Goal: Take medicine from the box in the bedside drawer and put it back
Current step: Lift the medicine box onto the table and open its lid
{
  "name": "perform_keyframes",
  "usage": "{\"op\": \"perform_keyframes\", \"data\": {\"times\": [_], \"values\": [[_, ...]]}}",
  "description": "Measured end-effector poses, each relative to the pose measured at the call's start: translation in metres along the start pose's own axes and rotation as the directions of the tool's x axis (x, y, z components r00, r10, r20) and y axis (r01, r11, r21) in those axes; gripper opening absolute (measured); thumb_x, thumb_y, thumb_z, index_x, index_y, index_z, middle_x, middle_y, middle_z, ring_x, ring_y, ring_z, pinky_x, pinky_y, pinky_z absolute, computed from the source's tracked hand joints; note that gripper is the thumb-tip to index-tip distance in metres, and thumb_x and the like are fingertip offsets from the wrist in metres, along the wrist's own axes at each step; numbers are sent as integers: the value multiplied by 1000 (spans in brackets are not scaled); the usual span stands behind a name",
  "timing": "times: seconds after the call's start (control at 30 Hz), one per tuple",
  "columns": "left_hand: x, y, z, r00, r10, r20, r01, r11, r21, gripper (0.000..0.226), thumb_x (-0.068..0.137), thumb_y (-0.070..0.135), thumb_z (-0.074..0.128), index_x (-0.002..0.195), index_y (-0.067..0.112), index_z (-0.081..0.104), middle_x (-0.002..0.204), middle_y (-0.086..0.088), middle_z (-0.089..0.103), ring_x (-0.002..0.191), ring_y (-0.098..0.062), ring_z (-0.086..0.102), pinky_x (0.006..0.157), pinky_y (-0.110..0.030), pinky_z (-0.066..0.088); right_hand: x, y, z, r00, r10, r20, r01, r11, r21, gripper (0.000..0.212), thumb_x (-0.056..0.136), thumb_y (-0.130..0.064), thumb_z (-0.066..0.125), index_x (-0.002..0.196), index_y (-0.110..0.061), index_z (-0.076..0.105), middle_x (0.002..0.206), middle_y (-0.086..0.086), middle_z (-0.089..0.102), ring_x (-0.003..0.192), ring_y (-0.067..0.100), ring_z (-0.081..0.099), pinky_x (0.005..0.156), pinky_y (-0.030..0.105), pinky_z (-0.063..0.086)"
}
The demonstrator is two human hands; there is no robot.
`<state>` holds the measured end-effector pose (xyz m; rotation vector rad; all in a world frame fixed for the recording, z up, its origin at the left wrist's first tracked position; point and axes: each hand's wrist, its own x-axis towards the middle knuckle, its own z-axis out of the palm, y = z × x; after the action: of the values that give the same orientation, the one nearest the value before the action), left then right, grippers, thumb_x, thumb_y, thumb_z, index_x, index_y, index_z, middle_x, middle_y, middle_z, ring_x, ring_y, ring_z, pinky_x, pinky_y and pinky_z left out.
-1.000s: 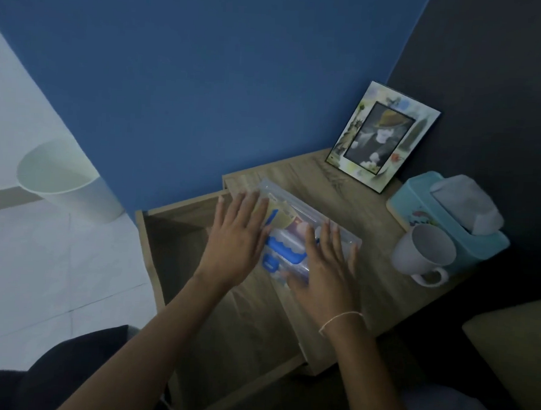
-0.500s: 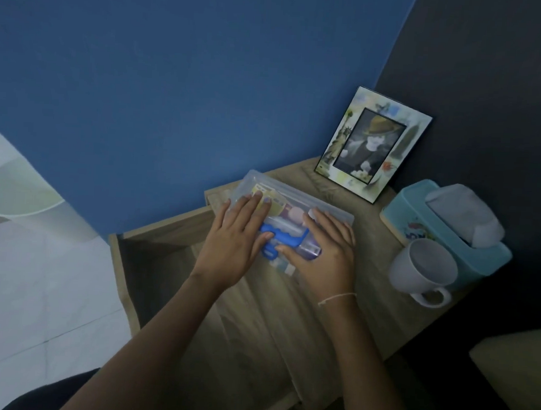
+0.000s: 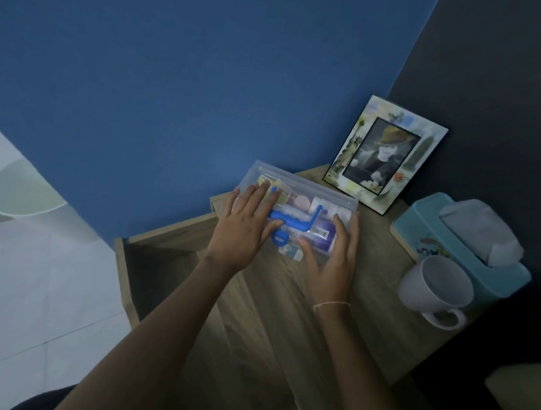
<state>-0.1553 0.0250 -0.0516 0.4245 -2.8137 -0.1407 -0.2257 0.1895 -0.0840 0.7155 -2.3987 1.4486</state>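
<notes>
Both hands now spread apart, fingers flat and open on the clear box [image 3: 297,203] atop the bedside table [image 3: 377,304].

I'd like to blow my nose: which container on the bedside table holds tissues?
The teal tissue box at the table's right edge, with a tissue sticking out; the clear medicine box holds packets, and the white mug looks empty.

head view, looking down, close over nightstand [image 3: 383,304]

Left hand [image 3: 246,225] hides the box's [image 3: 310,203] left end; labels inside — unreadable.
</notes>
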Motion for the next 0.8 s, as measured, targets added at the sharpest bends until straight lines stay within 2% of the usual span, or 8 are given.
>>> {"op": "perform_keyframes", "data": {"times": [0.13, 0.4, 0.53, 0.6, 0.67, 0.8], "values": [[2, 0, 3, 1000, -5, -4, 5, 1000, -8, 64, 95, 52, 24, 148, 18, 23, 156, -7, 28, 144, -25, 25, 119, -44, 10, 14, 2, -3, 999, -22, 24, 22, 1000, 6, 66, 79, -24, 75, 135, -13, 43, 155, 17, 24, 126, -30, 11, 87, -11, 23], [6, 3, 4, 1000, -25, -16, 25, 1000, -4, 63, 95, 50, 32, 148, 17, 22, 156, -8, 27, 144, -25, 23, 119, -43, 6, 22, 4, -3, 998, -10, 69, 9, 1000, 8, 66, 81, -30, 72, 137, -16, 40, 158, 13, 19, 126, -30, 10, 86, -11, 24], [6, 0, 4, 1000, -17, -4, 17, 1000, 2, 64, 95, 52, 30, 148, 18, 20, 157, -7, 25, 145, -25, 21, 119, -42, 5, 17, -2, -3, 999, -17, 47, 16, 1000, 14, 65, 80, -23, 74, 135, -9, 42, 157, 16, 19, 121, -35, 11, 83, -12, 24], [5, -2, 3, 1000, -14, 1, 14, 1000, -5, 64, 95, 52, 29, 148, 19, 19, 157, -7, 24, 146, -24, 20, 119, -41, 3, 15, -5, -3, 998, -7, 59, 7, 1000, 11, 65, 81, -23, 73, 137, -10, 42, 157, 13, 17, 123, -31, 12, 80, -9, 30], [3, -3, 1, 1000, -19, -8, 19, 999, -28, 64, 94, 52, 31, 148, 19, 20, 157, -7, 24, 146, -24, 19, 119, -40, 1, 13, -7, -4, 996, 18, 88, -16, 1000, -20, 67, 82, -29, 72, 139, -14, 40, 159, 9, 15, 126, -20, 14, 79, -5, 32], [-5, 0, -2, 996, -65, -64, 55, 989, -140, 63, 94, 47, 42, 146, 15, 29, 155, -10, 28, 145, -27, 22, 119, -41, 5, 13, -7, -5, 992, 8, 127, -3, 999, -38, 68, 81, -30, 72, 139, -15, 39, 159, 8, 16, 125, -19, 11, 76, -8, 32]]}}
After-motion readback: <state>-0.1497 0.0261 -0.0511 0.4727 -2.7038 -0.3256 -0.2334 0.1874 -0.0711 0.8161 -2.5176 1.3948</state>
